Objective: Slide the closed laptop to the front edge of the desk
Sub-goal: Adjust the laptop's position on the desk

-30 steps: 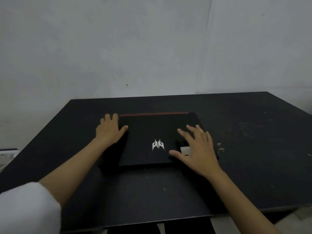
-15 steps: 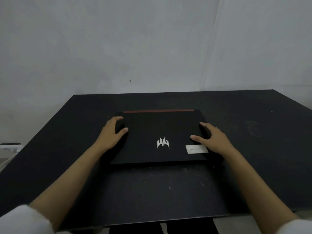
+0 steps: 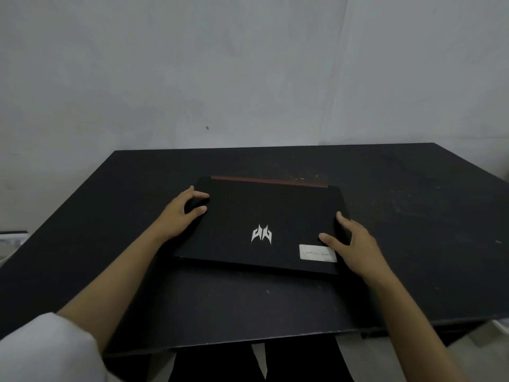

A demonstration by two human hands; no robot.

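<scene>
Since half a second ago, both hands have settled onto the laptop's sides and it has turned slightly, right near corner lower. On the tabletop point(image 3: 413, 216), the laptop point(image 3: 261, 216) lies closed, mid-surface, well short of the front edge. My left hand point(image 3: 179, 213) clasps its left edge, fingers point(image 3: 199, 194) curled over the lid; my right hand point(image 3: 355, 244) grips the right edge, thumb beside the white label point(image 3: 314, 252). To slide well, I judge I should pull evenly with both hands, square it up, keep it flat, and stop before it overhangs.
</scene>
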